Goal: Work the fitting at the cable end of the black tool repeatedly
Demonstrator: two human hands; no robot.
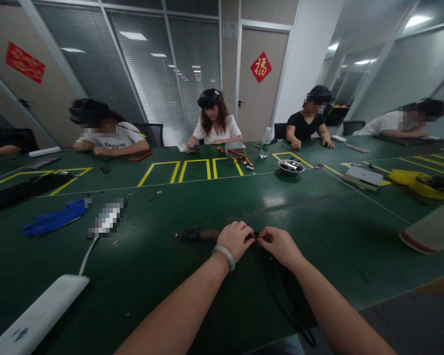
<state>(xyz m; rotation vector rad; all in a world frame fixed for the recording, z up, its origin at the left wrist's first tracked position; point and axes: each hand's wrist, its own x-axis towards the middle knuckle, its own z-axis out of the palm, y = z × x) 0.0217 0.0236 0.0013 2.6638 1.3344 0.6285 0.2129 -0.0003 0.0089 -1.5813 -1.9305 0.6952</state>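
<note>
My left hand (236, 239) is closed around a dark, long-handled tool (196, 234) that lies across the green table (303, 212), its handle sticking out to the left. My right hand (279, 244) is pinched shut on the tool's tip or a small dark part there, touching the left hand's fingers; I cannot make out what. A black cable (288, 305) runs from under my hands toward the table's near edge. A pale bangle circles my left wrist.
A white power strip (40, 315) lies near left. Blue gloves (55, 219) lie farther left. A metal bowl (290, 167), water bottle (266, 142) and coloured wires (240, 159) stand mid-table. A yellow object (410, 180) lies right. Several people sit along the far side.
</note>
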